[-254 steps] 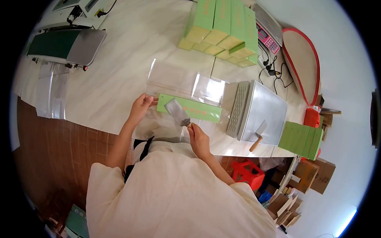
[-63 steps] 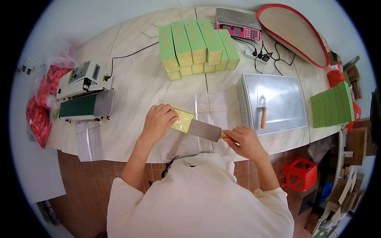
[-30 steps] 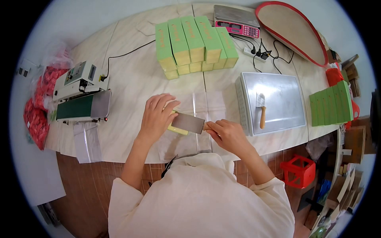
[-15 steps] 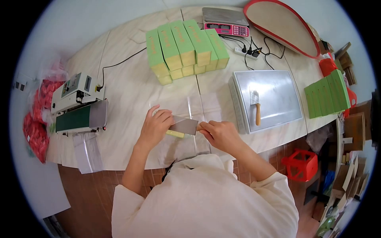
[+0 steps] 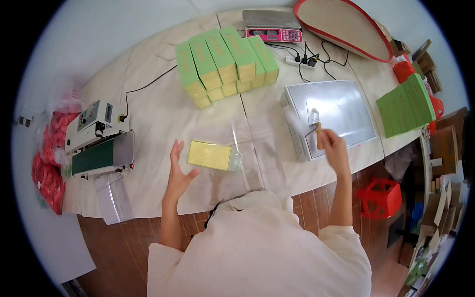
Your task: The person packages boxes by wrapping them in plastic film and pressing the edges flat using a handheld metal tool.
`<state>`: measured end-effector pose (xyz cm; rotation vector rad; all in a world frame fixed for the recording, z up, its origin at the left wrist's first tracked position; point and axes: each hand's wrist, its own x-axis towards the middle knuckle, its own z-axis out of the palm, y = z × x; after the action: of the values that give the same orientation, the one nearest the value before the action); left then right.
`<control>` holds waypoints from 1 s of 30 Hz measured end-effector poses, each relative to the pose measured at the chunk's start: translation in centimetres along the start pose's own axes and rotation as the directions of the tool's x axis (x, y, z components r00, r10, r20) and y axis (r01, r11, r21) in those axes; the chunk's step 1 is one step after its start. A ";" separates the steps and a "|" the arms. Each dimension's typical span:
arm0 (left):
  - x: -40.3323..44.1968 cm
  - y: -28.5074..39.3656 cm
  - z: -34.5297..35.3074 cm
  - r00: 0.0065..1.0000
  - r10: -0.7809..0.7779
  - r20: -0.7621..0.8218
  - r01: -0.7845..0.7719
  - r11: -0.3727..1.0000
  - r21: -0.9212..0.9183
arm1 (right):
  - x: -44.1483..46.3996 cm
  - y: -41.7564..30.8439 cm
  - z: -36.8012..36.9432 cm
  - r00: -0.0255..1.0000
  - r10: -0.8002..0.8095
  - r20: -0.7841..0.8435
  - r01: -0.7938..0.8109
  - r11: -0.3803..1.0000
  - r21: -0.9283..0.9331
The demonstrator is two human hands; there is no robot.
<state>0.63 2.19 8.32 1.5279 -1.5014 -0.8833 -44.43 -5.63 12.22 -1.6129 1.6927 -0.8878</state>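
A box in clear plastic film [image 5: 209, 155] stands on the table with its pale yellow end facing up. Just left of it is my left hand [image 5: 180, 174], fingers spread, holding nothing. My right hand [image 5: 334, 146] is over the near edge of the silver metal box [image 5: 346, 111], its fingers closed round a wooden handle [image 5: 320, 138]. A scraper blade [image 5: 313, 114] lies on the metal top just beyond that hand. Motion blur left of the handle hides the shape of a second blade.
Stacked green boxes [image 5: 213, 59] stand at the back, near a pink scale [image 5: 273, 34] and a power strip [image 5: 301, 61]. At the left are a sealing machine [image 5: 101, 138] and plastic sleeves [image 5: 113, 197]. More green boxes [image 5: 406, 106] line the right end.
My right hand has moved right with the scraper, away from the wrapped box to the metal box. My left hand has let go of the wrapped box and opened beside it.
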 end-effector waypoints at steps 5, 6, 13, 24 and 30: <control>1.1 -2.8 1.3 0.981 -0.123 0.147 0.129 0.991 -0.029 | 2.3 13.7 -1.7 0.883 0.185 -0.432 -0.353 0.868 -0.350; 1.7 -3.0 1.4 0.978 -0.117 0.175 0.113 0.993 0.030 | 2.0 15.3 -1.5 0.883 0.184 -0.432 -0.352 0.868 -0.351; 4.6 -3.0 4.2 0.991 -0.070 0.110 0.074 0.996 -0.040 | 1.3 18.1 0.8 0.807 0.273 -0.523 -0.501 0.785 -0.364; 1.7 2.3 14.4 0.987 0.107 -0.121 -0.105 0.994 0.023 | -5.6 0.2 15.8 0.955 -0.275 0.114 0.253 0.951 0.176; 0.4 3.2 13.6 0.983 -0.060 0.173 0.095 0.975 -0.203 | -8.0 0.2 16.9 0.996 0.042 -0.077 -0.005 0.900 0.435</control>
<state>-12.95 0.97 5.32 1.3929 -1.4197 -1.2017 -30.31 1.53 2.31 -1.2631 1.4315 -1.2368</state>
